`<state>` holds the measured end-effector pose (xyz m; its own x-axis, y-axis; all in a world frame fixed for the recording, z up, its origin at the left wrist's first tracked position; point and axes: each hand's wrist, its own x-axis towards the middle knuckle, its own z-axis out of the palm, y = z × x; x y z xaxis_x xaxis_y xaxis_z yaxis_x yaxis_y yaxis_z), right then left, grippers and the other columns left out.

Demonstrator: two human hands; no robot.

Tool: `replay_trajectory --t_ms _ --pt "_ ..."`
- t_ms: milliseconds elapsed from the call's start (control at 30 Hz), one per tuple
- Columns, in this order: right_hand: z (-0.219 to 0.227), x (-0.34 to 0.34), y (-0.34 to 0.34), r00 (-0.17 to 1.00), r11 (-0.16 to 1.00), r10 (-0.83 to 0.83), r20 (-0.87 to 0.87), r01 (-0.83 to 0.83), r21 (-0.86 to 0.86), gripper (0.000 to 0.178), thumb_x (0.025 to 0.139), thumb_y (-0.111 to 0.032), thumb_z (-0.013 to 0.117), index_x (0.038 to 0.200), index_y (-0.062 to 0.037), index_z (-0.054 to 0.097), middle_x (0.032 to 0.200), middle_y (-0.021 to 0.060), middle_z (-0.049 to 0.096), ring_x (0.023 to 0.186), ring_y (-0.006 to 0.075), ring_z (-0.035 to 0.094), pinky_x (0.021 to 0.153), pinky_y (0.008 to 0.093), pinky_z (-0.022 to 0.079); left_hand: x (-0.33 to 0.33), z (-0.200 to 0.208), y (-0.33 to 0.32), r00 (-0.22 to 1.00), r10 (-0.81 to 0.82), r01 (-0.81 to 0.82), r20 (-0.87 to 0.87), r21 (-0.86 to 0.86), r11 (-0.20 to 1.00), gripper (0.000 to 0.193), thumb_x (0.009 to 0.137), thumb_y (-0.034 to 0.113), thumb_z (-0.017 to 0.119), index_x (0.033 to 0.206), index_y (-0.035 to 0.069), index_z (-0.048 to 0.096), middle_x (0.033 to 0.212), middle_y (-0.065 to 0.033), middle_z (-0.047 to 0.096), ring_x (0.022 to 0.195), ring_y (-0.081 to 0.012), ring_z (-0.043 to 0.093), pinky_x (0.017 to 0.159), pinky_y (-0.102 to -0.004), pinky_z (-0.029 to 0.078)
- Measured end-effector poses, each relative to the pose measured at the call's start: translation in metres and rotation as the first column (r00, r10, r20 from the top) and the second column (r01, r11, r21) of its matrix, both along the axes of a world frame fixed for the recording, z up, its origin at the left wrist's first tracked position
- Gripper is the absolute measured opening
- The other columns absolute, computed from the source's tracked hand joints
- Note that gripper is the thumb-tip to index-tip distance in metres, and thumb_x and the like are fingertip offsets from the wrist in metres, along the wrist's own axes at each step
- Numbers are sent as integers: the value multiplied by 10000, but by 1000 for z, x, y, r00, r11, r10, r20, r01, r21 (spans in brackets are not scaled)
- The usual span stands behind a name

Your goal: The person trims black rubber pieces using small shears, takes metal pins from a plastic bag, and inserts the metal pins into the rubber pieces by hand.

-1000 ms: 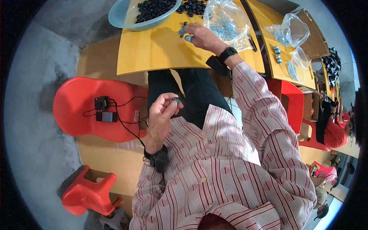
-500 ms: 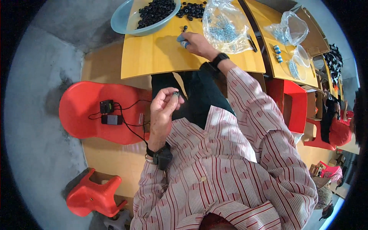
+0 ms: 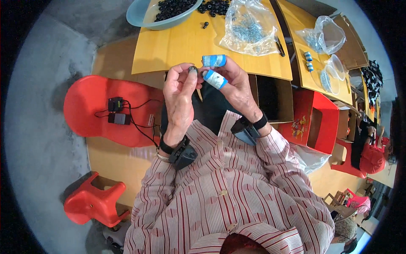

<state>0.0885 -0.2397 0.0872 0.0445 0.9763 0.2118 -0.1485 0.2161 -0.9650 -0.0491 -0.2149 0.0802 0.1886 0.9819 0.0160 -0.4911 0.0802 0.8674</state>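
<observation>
In front of my lap, above the seat edge, my hands meet. My left hand (image 3: 179,99) pinches a small black round part (image 3: 193,69) between thumb and forefinger, its hole facing up. Close on its right, my right hand (image 3: 239,86) has blue-and-white tape wrapped round thumb and forefinger. Those fingertips close on something small and dark, mostly hidden by the tape. On the yellow table (image 3: 177,48) beyond lies a loose black part (image 3: 205,25). Farther back are a heap of similar black parts (image 3: 215,7) and a clear plastic bag (image 3: 230,40) of small shiny metal pieces.
A pale blue basin (image 3: 163,25) of black parts stands at the table's far left. A black pen (image 3: 280,46) lies by the right edge. Left of me is a red chair (image 3: 84,110) with cabled devices; a red bin (image 3: 323,127) stands right. Another person sits far right.
My right hand has come back from the table toward me and joined my left hand. The left hand, still pinching the black part, has risen slightly. The loose black part on the table remains.
</observation>
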Motion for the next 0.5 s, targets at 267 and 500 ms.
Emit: replay_trajectory --t_ms 267,500 --pt "5 -5 -6 701 858 -445 557 157 489 359 752 -44 694 1106 -64 635 898 90 636 752 226 600 671 294 508 8 1 -6 997 77 -77 14 2 997 151 914 17 546 1063 23 524 901 -34 595 762 -80 552 669 -219 454" --pt "9 2 -7 726 861 -440 528 174 478 321 755 -13 685 1072 -35 636 879 78 628 808 227 583 714 304 477 0 7 -8 999 22 -22 45 -9 1000 152 915 38 554 1064 18 532 870 -39 595 730 -95 553 642 -223 445"
